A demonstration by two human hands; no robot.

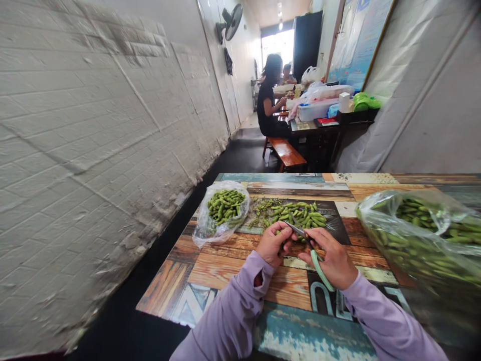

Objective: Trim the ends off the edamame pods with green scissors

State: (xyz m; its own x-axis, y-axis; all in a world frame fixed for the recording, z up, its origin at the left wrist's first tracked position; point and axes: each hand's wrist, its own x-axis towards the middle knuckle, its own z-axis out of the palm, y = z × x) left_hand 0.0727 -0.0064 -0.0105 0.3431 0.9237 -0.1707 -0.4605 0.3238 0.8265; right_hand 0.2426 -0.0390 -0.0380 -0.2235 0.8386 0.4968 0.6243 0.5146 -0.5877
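- while the right hand grips a pair of scissors by pale green handles, its fingers wrapped closed about them, the dark blades point at the fingertips of the left hand.
- left hand: fingers curled and pinched on a green pod, mostly hidden by them; i cannot tell how the blades meet it.
- both forearms in lavender sleeves, over a table with a patchwork wood print.
- loose pods: heaped on the table just beyond the hands.
- small green trimmings: scattered between that heap and the smaller bag, on the person's left, clear plastic, open, holding pods.
- larger bag: on the person's right, clear plastic, also holding pods, well apart from the smaller one.
- farther back: a person in dark clothes sits by another table, loaded with bags and containers; a wooden bench stands at its near side.
- wall fan: mounted high on the left side.
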